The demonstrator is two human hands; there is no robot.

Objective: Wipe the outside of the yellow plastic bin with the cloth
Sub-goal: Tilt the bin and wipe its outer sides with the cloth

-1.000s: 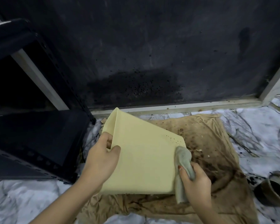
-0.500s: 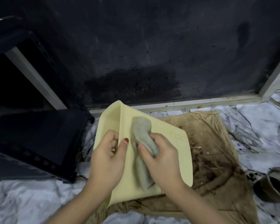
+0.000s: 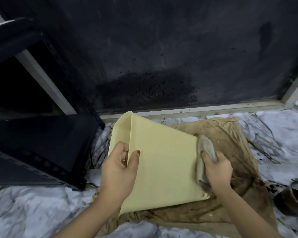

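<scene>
On stained sheet (image 3: pixel 230 152), yellow bin (image 3: pixel 162 160), tilted.

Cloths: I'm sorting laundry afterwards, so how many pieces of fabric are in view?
2. A grey cloth in the right hand at the yellow bin's right edge, and a stained brown sheet under the bin. Others may be hidden.

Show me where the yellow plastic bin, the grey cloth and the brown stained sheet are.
yellow plastic bin (image 3: pixel 163 162), head view, broad outer side
grey cloth (image 3: pixel 207 146), head view, upper fold
brown stained sheet (image 3: pixel 230 134), head view, bare upper part

Tilted yellow bin (image 3: pixel 163 162), grey cloth (image 3: pixel 205 150) alongside
</scene>
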